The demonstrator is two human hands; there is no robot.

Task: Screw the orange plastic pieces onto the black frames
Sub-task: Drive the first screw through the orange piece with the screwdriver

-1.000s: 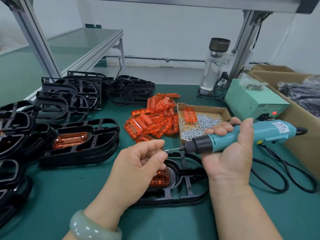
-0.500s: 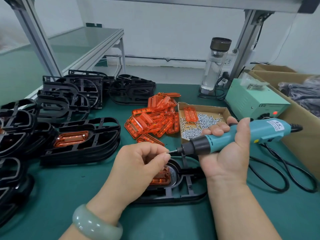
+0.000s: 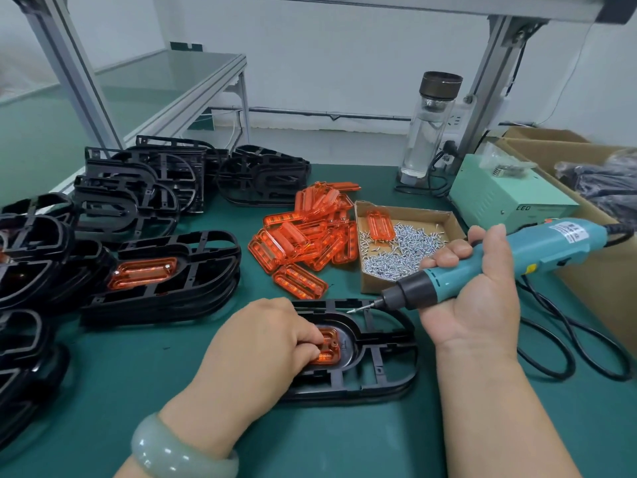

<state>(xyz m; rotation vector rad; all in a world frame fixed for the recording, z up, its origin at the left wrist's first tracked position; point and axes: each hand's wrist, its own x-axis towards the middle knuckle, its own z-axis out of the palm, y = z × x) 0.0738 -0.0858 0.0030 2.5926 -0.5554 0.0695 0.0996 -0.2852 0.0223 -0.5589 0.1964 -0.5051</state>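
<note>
A black frame (image 3: 386,367) lies flat on the green mat in front of me. An orange piece (image 3: 329,350) sits in its left recess, and my left hand (image 3: 262,343) holds it there with curled fingertips. My right hand (image 3: 479,305) grips a teal electric screwdriver (image 3: 537,250), tilted down to the left. A screw (image 3: 356,308) hangs on its bit, just above the frame's far edge and apart from the orange piece. Loose orange pieces (image 3: 310,236) are heaped behind the frame.
A cardboard tray (image 3: 448,219) of screws with one orange piece stands right of the heap. Stacked black frames (image 3: 138,188) fill the left side; the nearest stack (image 3: 206,284) carries a fitted orange piece. A green power box (image 3: 499,194), glass bottle (image 3: 427,132), cable (image 3: 568,350) and cardboard box (image 3: 603,270) stand right.
My left hand has left the screwdriver's tip and dropped onto the orange piece in the frame. The screw now sits on the bit, and the screwdriver has tilted further down.
</note>
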